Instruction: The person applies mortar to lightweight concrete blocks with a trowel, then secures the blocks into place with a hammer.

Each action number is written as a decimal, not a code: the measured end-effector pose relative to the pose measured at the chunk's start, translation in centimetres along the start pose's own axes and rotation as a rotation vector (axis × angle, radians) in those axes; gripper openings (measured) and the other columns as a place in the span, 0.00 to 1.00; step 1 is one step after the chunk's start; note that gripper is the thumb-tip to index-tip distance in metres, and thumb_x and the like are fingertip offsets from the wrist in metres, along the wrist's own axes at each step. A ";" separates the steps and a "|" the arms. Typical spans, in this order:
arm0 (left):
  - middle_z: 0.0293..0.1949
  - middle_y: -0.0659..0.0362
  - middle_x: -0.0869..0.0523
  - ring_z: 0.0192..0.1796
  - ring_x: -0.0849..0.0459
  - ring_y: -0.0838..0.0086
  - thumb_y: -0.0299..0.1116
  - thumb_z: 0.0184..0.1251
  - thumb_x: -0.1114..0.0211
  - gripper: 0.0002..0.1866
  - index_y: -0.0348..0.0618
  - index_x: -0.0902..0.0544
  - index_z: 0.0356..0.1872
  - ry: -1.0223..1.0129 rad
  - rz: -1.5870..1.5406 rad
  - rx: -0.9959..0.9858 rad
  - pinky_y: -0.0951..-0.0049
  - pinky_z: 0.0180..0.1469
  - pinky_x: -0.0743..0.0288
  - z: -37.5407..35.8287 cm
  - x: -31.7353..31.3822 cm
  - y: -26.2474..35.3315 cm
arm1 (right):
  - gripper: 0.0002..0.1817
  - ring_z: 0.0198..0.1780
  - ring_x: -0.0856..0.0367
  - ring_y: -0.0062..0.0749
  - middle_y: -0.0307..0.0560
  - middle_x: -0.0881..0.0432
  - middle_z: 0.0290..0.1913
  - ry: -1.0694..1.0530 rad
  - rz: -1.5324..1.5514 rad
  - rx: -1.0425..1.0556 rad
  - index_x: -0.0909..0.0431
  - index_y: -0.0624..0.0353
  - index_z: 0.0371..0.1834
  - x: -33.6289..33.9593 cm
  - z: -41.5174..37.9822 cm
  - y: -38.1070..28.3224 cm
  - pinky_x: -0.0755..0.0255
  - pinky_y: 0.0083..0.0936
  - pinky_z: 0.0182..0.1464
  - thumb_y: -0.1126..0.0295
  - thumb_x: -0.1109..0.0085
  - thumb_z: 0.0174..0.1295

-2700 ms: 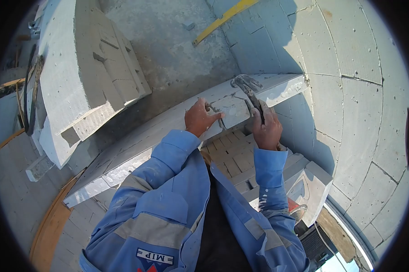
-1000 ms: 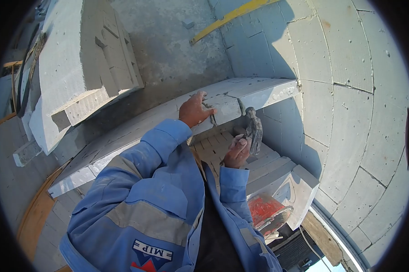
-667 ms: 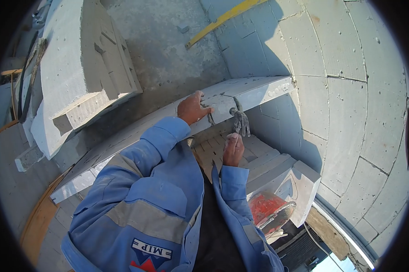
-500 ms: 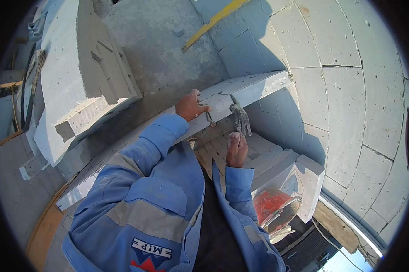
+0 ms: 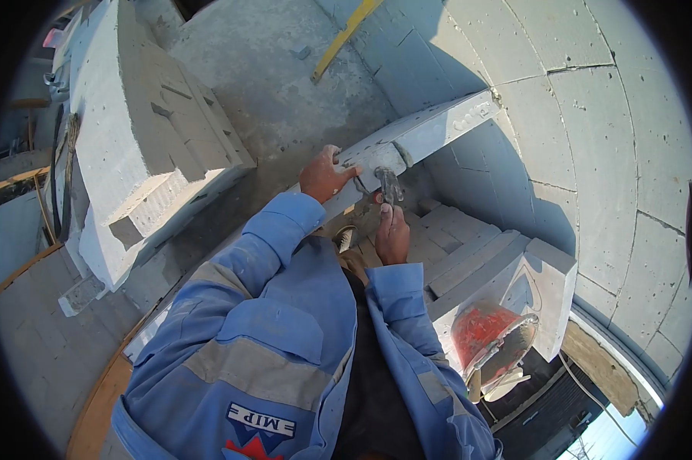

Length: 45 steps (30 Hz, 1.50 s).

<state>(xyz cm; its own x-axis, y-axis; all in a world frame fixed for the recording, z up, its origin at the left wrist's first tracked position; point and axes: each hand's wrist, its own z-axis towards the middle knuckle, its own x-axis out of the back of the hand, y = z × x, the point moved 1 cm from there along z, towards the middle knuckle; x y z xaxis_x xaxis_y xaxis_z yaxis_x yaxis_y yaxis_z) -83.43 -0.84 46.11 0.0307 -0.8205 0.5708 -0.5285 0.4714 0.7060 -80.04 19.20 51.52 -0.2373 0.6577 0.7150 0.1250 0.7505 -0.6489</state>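
From afar I've got the hammer (image 5: 389, 186), likely stiff, top-heavy and best held low, in my right hand (image 5: 392, 236) at the near face of the low wall (image 5: 447, 129), while my left hand (image 5: 323, 178) rests atop it, its grip unclear.

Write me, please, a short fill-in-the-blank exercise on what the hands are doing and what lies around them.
1. The right hand grips a ____.
2. The left hand, at the end of a ____ sleeve, rests on the pale block ledge.
3. The bucket at the lower right of the view is coloured ____.
4. The long yellow bar reaches the ____ edge of the view.

Missing words: hammer; blue; red; top.
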 end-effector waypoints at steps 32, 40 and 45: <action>0.52 0.51 0.11 0.56 0.13 0.56 0.66 0.55 0.28 0.42 0.43 0.22 0.60 -0.042 0.036 0.061 0.56 0.57 0.22 -0.5 0.2 1.0 | 0.25 0.30 0.18 0.61 0.62 0.20 0.25 0.049 -0.105 0.054 0.24 0.63 0.39 0.7 2.6 0.7 0.29 0.46 0.33 0.50 0.57 0.79; 0.50 0.53 0.10 0.53 0.12 0.58 0.64 0.55 0.28 0.39 0.44 0.21 0.59 0.005 0.013 0.049 0.57 0.54 0.21 -0.7 -0.5 0.4 | 0.26 0.23 0.32 0.26 0.41 0.29 0.22 0.063 0.322 0.035 0.25 0.61 0.35 2.6 -0.1 -0.5 0.39 0.27 0.28 0.51 0.61 0.81; 0.49 0.54 0.10 0.51 0.11 0.59 0.63 0.55 0.26 0.37 0.45 0.20 0.57 -0.004 0.006 0.053 0.57 0.53 0.21 -0.4 -0.7 0.2 | 0.22 0.23 0.31 0.24 0.39 0.28 0.22 0.151 0.520 0.114 0.24 0.62 0.40 3.1 -1.2 -0.8 0.40 0.27 0.26 0.53 0.55 0.80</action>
<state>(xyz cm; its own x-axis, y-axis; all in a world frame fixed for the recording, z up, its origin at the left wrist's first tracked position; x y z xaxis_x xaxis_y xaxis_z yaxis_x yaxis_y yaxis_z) -83.17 -0.08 46.00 0.0242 -0.8187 0.5738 -0.5725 0.4591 0.6793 -79.77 20.72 54.59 -0.0308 0.9480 0.3167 0.0816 0.3182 -0.9445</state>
